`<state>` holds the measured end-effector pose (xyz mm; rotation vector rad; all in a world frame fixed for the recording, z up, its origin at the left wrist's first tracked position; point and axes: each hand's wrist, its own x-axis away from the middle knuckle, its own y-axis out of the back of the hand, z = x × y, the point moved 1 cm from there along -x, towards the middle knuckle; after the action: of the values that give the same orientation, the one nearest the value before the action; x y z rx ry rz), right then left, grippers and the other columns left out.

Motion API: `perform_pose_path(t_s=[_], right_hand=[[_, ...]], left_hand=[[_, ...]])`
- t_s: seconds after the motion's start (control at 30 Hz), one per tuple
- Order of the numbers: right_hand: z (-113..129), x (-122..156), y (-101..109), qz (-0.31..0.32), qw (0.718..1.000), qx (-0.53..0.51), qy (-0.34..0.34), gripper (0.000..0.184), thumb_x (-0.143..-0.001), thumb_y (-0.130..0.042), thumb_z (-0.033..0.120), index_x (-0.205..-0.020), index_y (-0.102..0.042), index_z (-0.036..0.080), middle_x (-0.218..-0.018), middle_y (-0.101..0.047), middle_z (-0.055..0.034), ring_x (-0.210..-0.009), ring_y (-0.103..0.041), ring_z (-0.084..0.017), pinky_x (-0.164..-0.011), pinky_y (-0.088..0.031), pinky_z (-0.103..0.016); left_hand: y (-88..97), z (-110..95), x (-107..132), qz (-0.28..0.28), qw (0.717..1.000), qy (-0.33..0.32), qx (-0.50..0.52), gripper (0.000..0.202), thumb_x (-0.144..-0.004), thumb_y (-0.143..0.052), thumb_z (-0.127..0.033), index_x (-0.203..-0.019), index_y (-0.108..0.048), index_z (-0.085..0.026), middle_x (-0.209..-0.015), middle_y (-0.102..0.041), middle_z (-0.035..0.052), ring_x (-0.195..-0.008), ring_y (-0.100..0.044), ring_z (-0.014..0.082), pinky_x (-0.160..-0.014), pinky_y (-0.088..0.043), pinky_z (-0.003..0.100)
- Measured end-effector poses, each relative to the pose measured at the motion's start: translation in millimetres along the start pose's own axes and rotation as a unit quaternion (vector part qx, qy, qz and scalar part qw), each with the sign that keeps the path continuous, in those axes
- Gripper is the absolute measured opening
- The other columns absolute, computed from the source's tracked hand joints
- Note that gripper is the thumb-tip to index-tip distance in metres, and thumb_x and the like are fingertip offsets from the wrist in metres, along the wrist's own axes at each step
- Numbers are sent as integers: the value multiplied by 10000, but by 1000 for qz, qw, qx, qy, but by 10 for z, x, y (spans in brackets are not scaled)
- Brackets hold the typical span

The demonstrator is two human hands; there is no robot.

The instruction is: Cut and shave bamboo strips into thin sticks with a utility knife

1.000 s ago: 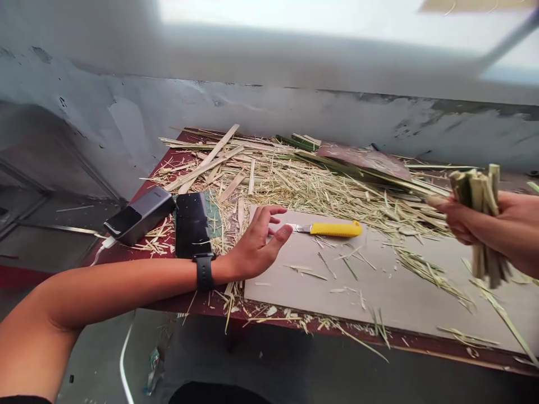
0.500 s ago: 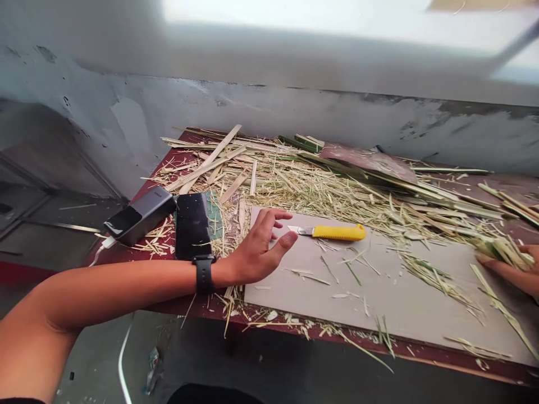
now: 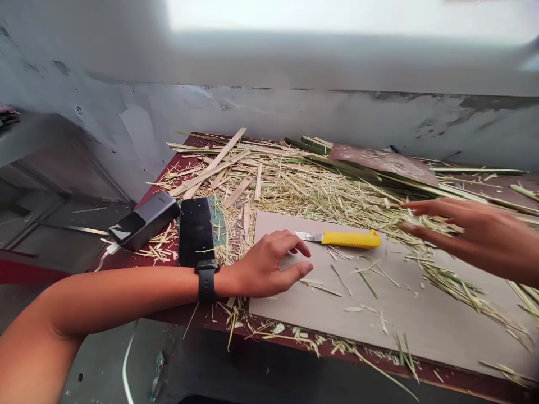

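Observation:
My left hand (image 3: pixel 273 264) rests at the left end of a greyish board (image 3: pixel 303 306), its fingers loosely curved and apart with nothing in them. Just beyond its fingertips lies a yellow utility knife (image 3: pixel 351 239), blade pointing left. At the right, my right hand (image 3: pixel 475 235) is above the board, fingers stretched to the left, and I see nothing in them. Shavings and thin bamboo-like strips (image 3: pixel 457 283) lie on the board beneath it. The watch (image 3: pixel 206 280) is on my left wrist.
A heap of pale shavings (image 3: pixel 295 182) and longer slats (image 3: pixel 217 163) covers the table's back. At left are a black phone (image 3: pixel 196 230) and a grey power bank (image 3: pixel 145 220) with a white cable. A brownish sheet (image 3: pixel 383 163) lies near the wall.
My right hand has let go of a bunch of strips at the right edge and moved left over the board. My left hand has lowered slightly. The view has shifted a little.

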<state>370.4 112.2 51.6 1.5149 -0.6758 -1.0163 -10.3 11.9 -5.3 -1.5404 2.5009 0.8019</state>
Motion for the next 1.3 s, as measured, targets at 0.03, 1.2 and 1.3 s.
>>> perform_pose_path(t_s=[0.03,1.2,1.3], right_hand=[[182,-126,-87,26,999,-20,40,659,-931,-482,816,-1167,-758,265,-1118,-782,-161,-970,-739,-332,-834,-572,-499],[927,-761,-733,-69,981,-178,45,213,-950,-554,407,-885,-675,244,-901,-694,-103,-853,-657,-280,-761,-509,-417],[944,-759,-702,-97,972,-210,37,232,-981,-536,425,-917,-675,250,-874,-718,-93,-788,-662,-267,-721,-508,-405]], left_hand=[[0,-4,-1,2,1000,-1,-4,157,-985,-615,-313,-1020,-643,-163,-1066,-700,115,-1014,-640,223,-968,-525,402],[8,-58,33,44,995,-17,-87,136,-996,-660,-307,-1061,-668,-188,-1237,-659,143,-1229,-641,254,-1106,-534,461],[78,-87,16,81,985,-24,-151,242,-1004,-665,-366,-1165,-667,-185,-1410,-586,195,-1345,-589,297,-1146,-519,516]])
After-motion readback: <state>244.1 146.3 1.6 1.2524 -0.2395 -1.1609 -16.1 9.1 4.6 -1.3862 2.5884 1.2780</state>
